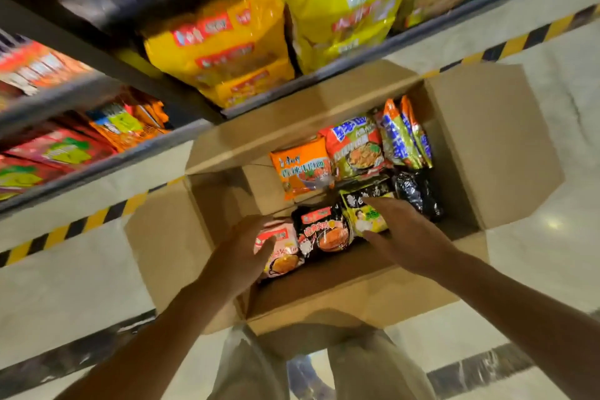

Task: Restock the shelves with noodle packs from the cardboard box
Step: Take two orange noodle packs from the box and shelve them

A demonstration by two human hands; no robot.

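Note:
An open cardboard box [500,146] stands on the floor below the shelves, holding several noodle packs. My left hand [242,248] lies on a pink pack [281,253] at the box's near left, thumb over its top. My right hand [407,237] reaches in with fingers spread, thumb and fingers around a yellow-green and black pack [365,209]. Between them sits a black pack with red print [321,229]. Farther in lie an orange pack [302,166], a red-green pack [357,146], upright green-blue packs [406,136] and a black bag [418,193].
Dark metal shelves [324,75] overhang the box, stocked with big yellow multipacks [224,42] above and red and orange packs [58,149] at the left. Black-yellow hazard tape [81,224] runs along the pale tiled floor. My legs in light trousers [373,364] stand behind the box.

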